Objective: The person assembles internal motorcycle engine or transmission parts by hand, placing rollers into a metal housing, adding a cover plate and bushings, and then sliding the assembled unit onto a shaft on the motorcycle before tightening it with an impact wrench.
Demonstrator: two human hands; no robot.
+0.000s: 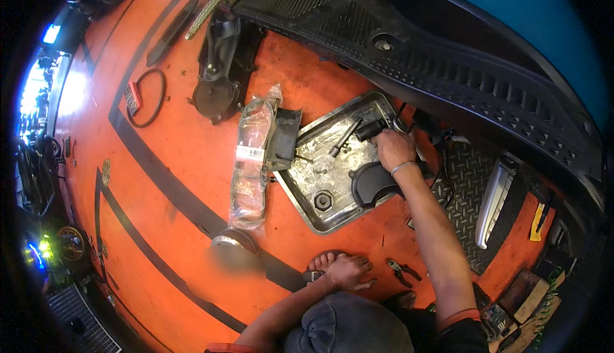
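Note:
My right hand (393, 149) reaches over the metal tray (306, 211), its fingers closed around a dark cylindrical tool (371, 129). Beside that tool lies a silver socket tool (345, 138). Under my right wrist sits a black curved cover (369, 183), partly hidden by the arm. A dark hexagonal part (323, 200) rests in the tray's near corner, and small bolts (321, 171) lie on its bottom. My left hand (350, 272) is empty, its fingers loosely apart, low beside a foot (323, 261). To its right, a pair of pliers (403, 272) lies on the floor.
A belt in clear plastic (251, 183) lies against a black box-shaped part (283, 140), left of the tray. Farther off are a black casing (217, 97) and a loose belt (161, 100). A scooter's dark body (409, 46) overhangs the far side. A metal footplate (470, 180) stands right.

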